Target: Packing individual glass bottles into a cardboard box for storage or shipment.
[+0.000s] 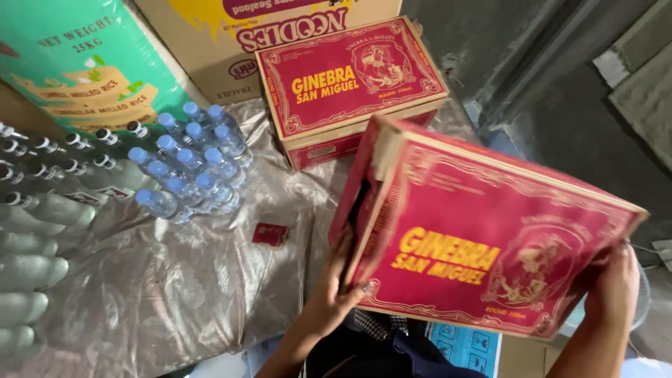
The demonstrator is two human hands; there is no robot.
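The left hand (334, 283) clamps the near-left edge of a tilted red carton (483, 238), fingers curled round it; the right hand (614, 283) grips its right corner; lifted above the foil-covered table (175, 294), it looks stiff, probably heavy; best held by opposite edges.
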